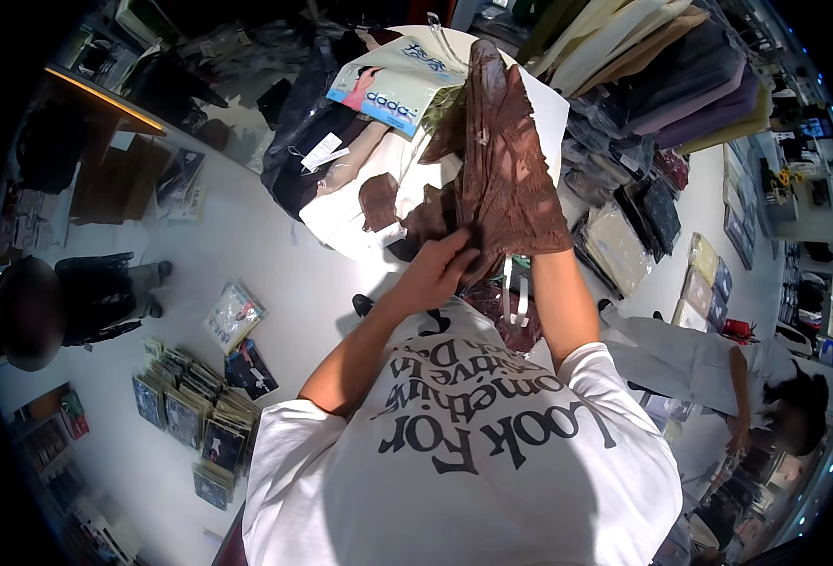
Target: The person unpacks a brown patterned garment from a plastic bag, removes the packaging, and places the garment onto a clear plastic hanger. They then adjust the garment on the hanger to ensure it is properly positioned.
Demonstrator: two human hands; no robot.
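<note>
A thin, wrinkled brown garment (511,160) stands raised over the near side of a white table; its exact kind does not show. My right forearm (565,297) goes up into its lower opening, and the cloth covers the right hand. The fingers of my left hand (438,271) are curled closed on the lower left edge of the same cloth. Beside that hand, more dark brown cloth (423,219) hangs down, with a small brown piece (379,201) on the white surface to its left. A flat printed package (393,90) in white, blue and pink lies farther back.
Dark clothing with a white tag (322,151) hangs over the table's left side. Folded fabrics (681,85) and bagged garments (619,250) crowd the right. Packaged clothes (195,415) stand in rows on the floor at left. Other people (105,297) are at left and right.
</note>
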